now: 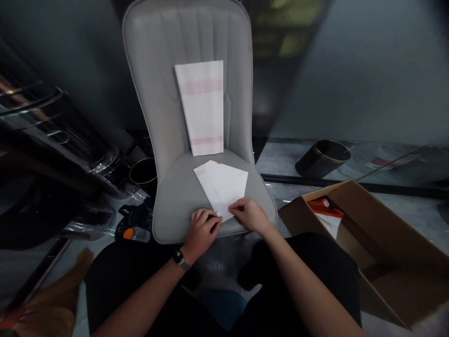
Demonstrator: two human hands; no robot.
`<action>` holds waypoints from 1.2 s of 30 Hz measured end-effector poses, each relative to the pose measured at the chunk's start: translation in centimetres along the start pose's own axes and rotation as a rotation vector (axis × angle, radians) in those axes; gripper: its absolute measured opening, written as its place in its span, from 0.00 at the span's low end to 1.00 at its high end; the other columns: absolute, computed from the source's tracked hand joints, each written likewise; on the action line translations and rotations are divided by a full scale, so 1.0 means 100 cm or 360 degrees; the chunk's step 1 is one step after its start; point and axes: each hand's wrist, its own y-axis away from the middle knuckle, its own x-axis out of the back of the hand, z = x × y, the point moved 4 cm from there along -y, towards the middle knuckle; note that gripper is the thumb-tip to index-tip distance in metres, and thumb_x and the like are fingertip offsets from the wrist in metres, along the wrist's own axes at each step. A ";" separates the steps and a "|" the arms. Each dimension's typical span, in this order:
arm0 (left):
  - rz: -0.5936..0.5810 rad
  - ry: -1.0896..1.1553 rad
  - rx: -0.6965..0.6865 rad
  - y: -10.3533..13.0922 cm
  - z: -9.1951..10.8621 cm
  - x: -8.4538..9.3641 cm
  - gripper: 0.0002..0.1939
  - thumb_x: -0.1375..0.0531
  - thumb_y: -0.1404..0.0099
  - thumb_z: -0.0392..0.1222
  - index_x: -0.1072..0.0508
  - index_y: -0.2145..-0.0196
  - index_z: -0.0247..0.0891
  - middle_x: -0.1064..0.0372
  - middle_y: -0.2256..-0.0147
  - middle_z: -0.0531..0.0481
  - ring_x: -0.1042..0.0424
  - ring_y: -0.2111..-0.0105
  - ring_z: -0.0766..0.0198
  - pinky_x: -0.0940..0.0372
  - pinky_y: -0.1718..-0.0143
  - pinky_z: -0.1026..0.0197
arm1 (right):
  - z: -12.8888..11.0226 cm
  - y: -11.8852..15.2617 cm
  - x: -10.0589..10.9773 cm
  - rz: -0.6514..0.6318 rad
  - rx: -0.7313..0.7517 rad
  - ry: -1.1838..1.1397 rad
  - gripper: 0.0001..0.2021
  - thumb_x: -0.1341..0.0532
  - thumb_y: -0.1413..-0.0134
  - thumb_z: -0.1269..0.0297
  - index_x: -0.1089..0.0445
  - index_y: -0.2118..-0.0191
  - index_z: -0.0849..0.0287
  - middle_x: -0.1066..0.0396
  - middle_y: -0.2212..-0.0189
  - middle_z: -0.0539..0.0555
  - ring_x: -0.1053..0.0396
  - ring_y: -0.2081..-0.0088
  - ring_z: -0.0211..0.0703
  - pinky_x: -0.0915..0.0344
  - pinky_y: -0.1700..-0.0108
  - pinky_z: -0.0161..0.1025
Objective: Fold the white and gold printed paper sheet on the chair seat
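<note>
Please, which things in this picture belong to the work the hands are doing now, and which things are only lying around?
In use:
left hand and right hand, both pressing on the folded white paper sheet
grey padded chair, bearing that sheet

Lying about:
tall white paper bag with pink stripes, leaning on the chair back
open brown cardboard box
black round container with gold rim

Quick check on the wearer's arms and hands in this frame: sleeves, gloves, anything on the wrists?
Both forearms are bare to where they leave the frame, so no sleeves show. No gloves on either hand. The left hand has a watch on its wrist: dark band, small dark rectangular face. The right hand and its wrist carry nothing visible. No rings can be made out on either hand at this resolution.
</note>
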 end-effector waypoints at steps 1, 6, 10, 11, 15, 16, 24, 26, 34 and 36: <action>0.0007 -0.0012 0.0003 0.000 0.000 0.000 0.08 0.39 0.29 0.35 0.21 0.56 0.44 0.26 0.56 0.48 0.31 0.53 0.55 0.36 0.50 0.48 | 0.000 0.000 0.000 -0.0002 -0.0006 0.0012 0.04 0.33 0.45 0.63 0.19 0.65 0.53 0.19 0.62 0.54 0.23 0.61 0.48 0.30 0.57 0.42; 0.0037 -0.0071 -0.0046 0.002 0.000 -0.001 0.09 0.39 0.30 0.34 0.21 0.56 0.43 0.27 0.48 0.45 0.31 0.49 0.53 0.36 0.48 0.46 | -0.001 0.001 0.000 0.0012 -0.0020 0.0053 0.04 0.33 0.44 0.64 0.19 0.64 0.53 0.19 0.61 0.54 0.23 0.61 0.48 0.30 0.57 0.42; -0.0004 -0.0085 -0.0147 0.002 0.002 -0.001 0.09 0.39 0.29 0.34 0.22 0.55 0.43 0.24 0.48 0.48 0.30 0.48 0.52 0.37 0.48 0.46 | -0.005 0.002 0.001 0.0006 -0.0038 0.0099 0.05 0.33 0.43 0.64 0.18 0.63 0.52 0.19 0.61 0.53 0.23 0.61 0.46 0.31 0.57 0.40; -0.0012 -0.0085 -0.0164 0.002 0.002 -0.001 0.09 0.40 0.29 0.35 0.22 0.54 0.43 0.24 0.48 0.48 0.30 0.47 0.53 0.37 0.48 0.46 | -0.006 0.002 0.001 0.0000 -0.0047 0.0119 0.05 0.34 0.42 0.64 0.18 0.63 0.52 0.19 0.61 0.53 0.23 0.61 0.46 0.31 0.57 0.40; -0.0035 -0.0116 -0.0176 0.003 0.002 -0.002 0.10 0.40 0.28 0.35 0.22 0.52 0.43 0.23 0.48 0.48 0.30 0.47 0.52 0.37 0.47 0.45 | -0.010 0.004 0.002 0.0008 -0.0082 0.0164 0.05 0.34 0.42 0.64 0.18 0.62 0.52 0.19 0.60 0.52 0.23 0.60 0.45 0.31 0.57 0.39; -0.0039 -0.0128 -0.0176 0.003 0.002 -0.002 0.11 0.40 0.28 0.35 0.22 0.51 0.43 0.23 0.48 0.48 0.31 0.47 0.51 0.37 0.47 0.44 | -0.010 0.005 0.002 0.0017 -0.0088 0.0170 0.05 0.34 0.42 0.64 0.18 0.62 0.52 0.19 0.60 0.51 0.23 0.61 0.45 0.31 0.57 0.39; -0.0049 -0.0164 -0.0179 0.002 0.003 -0.001 0.10 0.38 0.30 0.34 0.21 0.53 0.43 0.23 0.49 0.49 0.31 0.47 0.50 0.36 0.48 0.44 | -0.014 0.007 0.002 0.0088 0.0002 0.0244 0.04 0.34 0.40 0.65 0.19 0.63 0.52 0.20 0.61 0.51 0.24 0.63 0.43 0.32 0.61 0.38; -0.0059 -0.0179 -0.0187 0.002 0.004 -0.001 0.10 0.38 0.31 0.34 0.21 0.53 0.42 0.23 0.49 0.50 0.31 0.48 0.50 0.36 0.49 0.44 | -0.020 0.013 0.002 0.0145 0.0082 0.0315 0.06 0.35 0.38 0.65 0.20 0.61 0.53 0.21 0.61 0.53 0.24 0.62 0.44 0.31 0.61 0.38; -0.0050 -0.0213 -0.0191 0.004 0.007 0.001 0.13 0.35 0.33 0.37 0.22 0.51 0.42 0.23 0.48 0.49 0.31 0.46 0.49 0.36 0.47 0.44 | -0.048 0.075 -0.010 0.0311 0.0710 0.0956 0.20 0.44 0.29 0.58 0.30 0.39 0.61 0.30 0.39 0.63 0.38 0.35 0.60 0.44 0.36 0.62; -0.0050 -0.0221 -0.0197 0.004 0.008 0.001 0.13 0.35 0.34 0.37 0.21 0.51 0.42 0.23 0.48 0.49 0.31 0.46 0.49 0.36 0.47 0.43 | -0.040 0.082 -0.015 0.0257 0.0683 0.1000 0.23 0.45 0.28 0.58 0.35 0.35 0.63 0.34 0.35 0.63 0.40 0.33 0.59 0.48 0.33 0.64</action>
